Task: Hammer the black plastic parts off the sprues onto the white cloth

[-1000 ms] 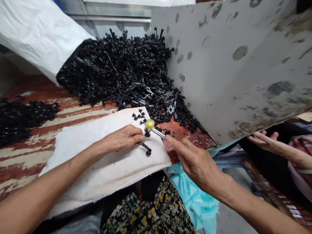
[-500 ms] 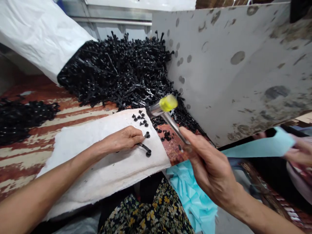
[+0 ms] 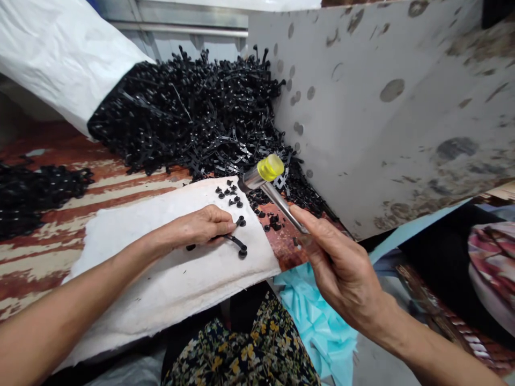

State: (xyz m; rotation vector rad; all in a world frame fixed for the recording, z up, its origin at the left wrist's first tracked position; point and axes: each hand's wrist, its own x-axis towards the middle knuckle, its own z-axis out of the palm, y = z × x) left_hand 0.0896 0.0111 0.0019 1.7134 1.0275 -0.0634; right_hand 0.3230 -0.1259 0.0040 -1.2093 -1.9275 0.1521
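Observation:
My left hand [image 3: 209,222] pinches a black jointed plastic part [image 3: 235,242] with round ends, low over a white cloth pad [image 3: 173,284]. One arm of the part sticks out to the right of my fingertips; the rest is partly hidden under the hand. In my right hand [image 3: 340,262] is a mallet [image 3: 270,174] with a metal handle and a yellow striking face. Its head hangs above the pad's right corner, apart from the black part. Several small black caps [image 3: 228,194] lie on the pad's far right corner.
A big heap of black parts [image 3: 193,118] spills from a white sack [image 3: 72,59] at the back. A smaller black pile [image 3: 40,193] lies left. A grey spotted board [image 3: 386,139] stands on the right. Turquoise sheeting [image 3: 317,321] hangs below, and another person [image 3: 493,262] is at far right.
The mallet's head has shifted slightly left and sharpened from its blur. My left hand still pinches the black part. The other person's hand and the turquoise strip at right have moved.

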